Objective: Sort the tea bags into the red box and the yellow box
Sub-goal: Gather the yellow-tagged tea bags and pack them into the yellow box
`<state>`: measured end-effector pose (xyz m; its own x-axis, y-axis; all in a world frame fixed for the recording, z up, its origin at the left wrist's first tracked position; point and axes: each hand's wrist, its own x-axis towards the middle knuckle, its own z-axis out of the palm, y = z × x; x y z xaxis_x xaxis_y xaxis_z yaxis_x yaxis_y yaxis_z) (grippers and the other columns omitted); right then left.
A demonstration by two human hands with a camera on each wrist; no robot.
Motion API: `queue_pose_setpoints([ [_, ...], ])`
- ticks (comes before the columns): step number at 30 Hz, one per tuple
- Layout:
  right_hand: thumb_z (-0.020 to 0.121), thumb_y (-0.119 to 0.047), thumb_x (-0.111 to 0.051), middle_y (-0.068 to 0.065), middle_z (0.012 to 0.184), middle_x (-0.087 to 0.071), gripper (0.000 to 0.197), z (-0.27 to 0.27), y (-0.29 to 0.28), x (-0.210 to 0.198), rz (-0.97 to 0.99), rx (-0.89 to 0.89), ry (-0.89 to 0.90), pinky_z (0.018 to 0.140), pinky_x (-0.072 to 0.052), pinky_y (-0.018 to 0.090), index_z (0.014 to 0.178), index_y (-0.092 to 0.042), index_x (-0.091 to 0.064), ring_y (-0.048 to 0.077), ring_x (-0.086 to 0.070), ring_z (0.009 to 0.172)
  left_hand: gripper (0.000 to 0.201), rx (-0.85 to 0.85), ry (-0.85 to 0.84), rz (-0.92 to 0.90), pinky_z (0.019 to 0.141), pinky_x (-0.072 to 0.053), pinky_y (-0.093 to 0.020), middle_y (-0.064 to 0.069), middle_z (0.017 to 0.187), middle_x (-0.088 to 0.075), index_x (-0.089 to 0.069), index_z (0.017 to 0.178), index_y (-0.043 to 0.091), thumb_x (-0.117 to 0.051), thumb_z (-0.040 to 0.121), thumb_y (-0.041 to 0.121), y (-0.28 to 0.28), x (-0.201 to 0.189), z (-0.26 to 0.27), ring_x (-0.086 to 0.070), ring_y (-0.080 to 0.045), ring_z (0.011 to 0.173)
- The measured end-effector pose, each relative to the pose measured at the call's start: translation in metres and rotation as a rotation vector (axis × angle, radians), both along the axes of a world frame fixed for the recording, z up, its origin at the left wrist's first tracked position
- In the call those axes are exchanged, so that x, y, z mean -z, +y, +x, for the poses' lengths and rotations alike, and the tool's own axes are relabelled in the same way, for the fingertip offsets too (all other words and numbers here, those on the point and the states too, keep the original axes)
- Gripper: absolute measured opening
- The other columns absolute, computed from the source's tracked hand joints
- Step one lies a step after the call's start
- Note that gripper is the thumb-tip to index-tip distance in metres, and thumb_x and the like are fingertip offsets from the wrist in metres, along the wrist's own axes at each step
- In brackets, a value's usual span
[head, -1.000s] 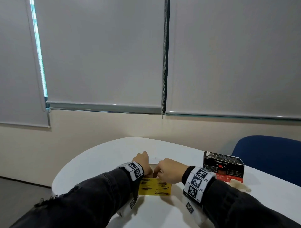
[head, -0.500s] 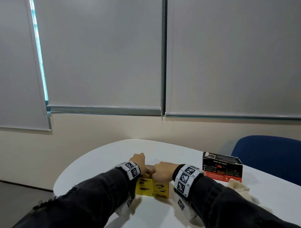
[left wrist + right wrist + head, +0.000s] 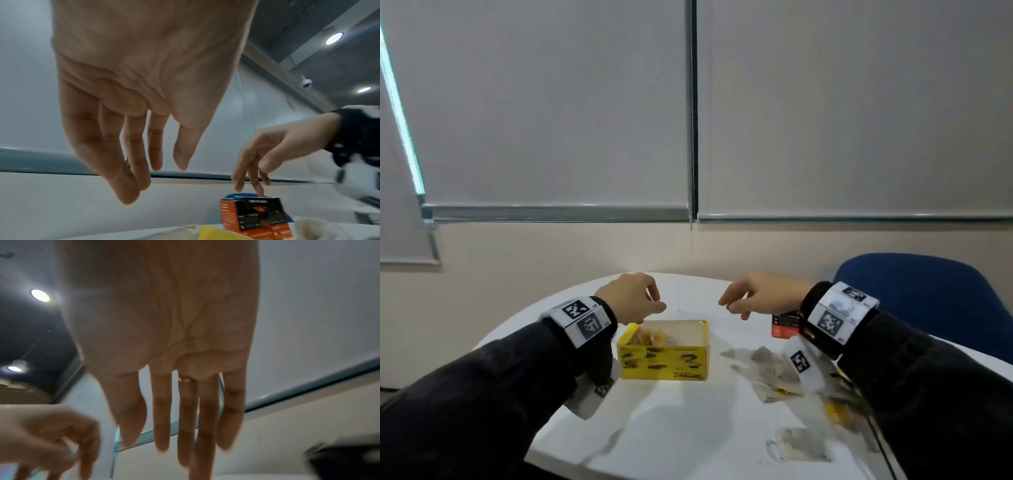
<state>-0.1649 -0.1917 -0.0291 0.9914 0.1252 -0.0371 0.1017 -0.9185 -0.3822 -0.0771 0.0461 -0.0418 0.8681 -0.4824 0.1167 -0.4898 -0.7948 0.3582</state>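
The yellow box [image 3: 664, 359] stands open-topped in the middle of the white table [image 3: 688, 428], with tea bags [image 3: 650, 337] inside. Above its left rim hovers my left hand [image 3: 635, 298], fingers loosely hanging, holding nothing. My right hand [image 3: 753, 296] hangs over the table to the box's right, fingers relaxed and empty. The red box [image 3: 786, 323] stands behind my right wrist, partly hidden; the left wrist view shows the red box [image 3: 257, 216] upright. Several loose tea bags [image 3: 774, 373] lie on the table at the right.
A blue chair [image 3: 928, 301] stands past the table's right side. One more tea bag [image 3: 801, 445] lies near the front edge. The wall and window blinds [image 3: 551, 120] are behind the table.
Both hands have lifted off the yellow box and moved apart, left to the left and right to the right. The box's open top and the tea bags are now in sight.
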Motion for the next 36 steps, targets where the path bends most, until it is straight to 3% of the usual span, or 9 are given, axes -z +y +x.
queue_pose_setpoints([
  [5,0.085,-0.037,-0.069,-0.014,0.108,-0.065,0.042,-0.049,-0.073,-0.005,-0.317,0.149,0.239,0.092,-0.051,0.029,0.125,-0.026,-0.06,0.011,-0.064,0.099,0.022,0.24,0.001,-0.005,0.073,-0.048,-0.024,0.011,0.102,-0.065,-0.065,0.099,0.024,-0.069,0.083,0.038,-0.03,0.008,-0.044,-0.058,-0.005,0.08],
  [10,0.07,-0.047,-0.081,-0.01,0.116,-0.058,0.059,-0.092,-0.102,0.019,-0.365,0.288,0.33,0.084,-0.056,0.028,0.122,-0.033,-0.056,0.014,-0.062,0.098,0.033,0.477,0.101,0.08,0.077,-0.044,-0.023,0.007,0.113,-0.062,-0.064,0.111,0.023,-0.072,0.082,0.036,-0.085,0.024,-0.075,-0.055,-0.005,0.084],
  [13,0.065,-0.054,-0.082,-0.011,0.121,-0.046,0.082,-0.108,-0.1,0.029,-0.336,0.264,0.334,0.095,-0.047,0.027,0.135,-0.037,-0.045,0.011,-0.051,0.107,0.047,0.549,0.083,0.196,0.089,-0.045,-0.03,0.003,0.123,-0.053,-0.057,0.121,0.025,-0.074,0.079,0.041,-0.12,0.039,-0.085,-0.051,-0.012,0.102],
  [15,0.067,-0.054,-0.081,-0.01,0.116,-0.043,0.08,-0.112,-0.094,0.038,-0.365,0.233,0.316,0.087,-0.04,0.022,0.137,-0.035,-0.045,0.009,-0.045,0.104,0.059,0.527,0.085,0.309,0.095,-0.046,-0.036,0.003,0.126,-0.049,-0.053,0.123,0.029,-0.076,0.073,0.049,-0.139,0.05,-0.087,-0.052,-0.016,0.109],
  [18,0.071,-0.045,-0.081,-0.007,0.113,-0.043,0.07,-0.108,-0.092,0.05,-0.439,0.22,0.248,0.081,-0.036,0.022,0.132,-0.03,-0.05,0.01,-0.041,0.098,0.064,0.466,0.164,0.425,0.081,-0.054,-0.034,-0.001,0.123,-0.051,-0.054,0.122,0.026,-0.082,0.068,0.046,-0.157,0.057,-0.084,-0.058,-0.02,0.092],
  [22,0.077,-0.029,-0.076,-0.002,0.121,-0.052,0.055,-0.099,-0.1,0.053,-0.396,0.231,0.176,0.08,-0.038,0.022,0.128,-0.029,-0.056,0.008,-0.043,0.094,0.038,0.474,0.23,0.338,0.072,-0.059,-0.032,-0.003,0.105,-0.06,-0.065,0.109,0.016,-0.08,0.075,0.021,-0.167,0.054,-0.074,-0.066,-0.025,0.074],
  [26,0.084,-0.023,-0.065,-0.008,0.114,-0.056,0.04,-0.094,-0.109,0.046,-0.292,0.232,0.054,0.071,-0.039,0.016,0.124,-0.029,-0.06,0.001,-0.049,0.084,0.016,0.446,0.191,0.238,0.066,-0.058,-0.028,-0.01,0.105,-0.07,-0.067,0.1,0.015,-0.065,0.085,0.021,-0.164,0.053,-0.063,-0.072,-0.025,0.071],
  [31,0.082,-0.02,-0.065,0.0,0.109,-0.064,0.03,-0.087,-0.123,0.041,-0.117,0.294,-0.041,0.074,-0.06,0.033,0.109,-0.032,-0.064,0.019,-0.067,0.087,0.012,0.404,0.223,0.048,0.057,-0.057,-0.022,-0.004,0.086,-0.066,-0.066,0.098,0.013,-0.058,0.088,0.014,-0.157,0.05,-0.046,-0.064,-0.016,0.063],
  [36,0.086,-0.007,-0.059,0.002,0.109,-0.065,0.035,-0.084,-0.131,0.031,0.177,0.338,-0.097,0.064,-0.06,0.029,0.118,-0.02,-0.062,0.02,-0.071,0.083,0.011,0.321,0.388,-0.276,0.058,-0.059,-0.024,-0.003,0.078,-0.065,-0.065,0.09,0.015,-0.055,0.088,0.013,-0.152,0.042,-0.033,-0.065,-0.012,0.065],
])
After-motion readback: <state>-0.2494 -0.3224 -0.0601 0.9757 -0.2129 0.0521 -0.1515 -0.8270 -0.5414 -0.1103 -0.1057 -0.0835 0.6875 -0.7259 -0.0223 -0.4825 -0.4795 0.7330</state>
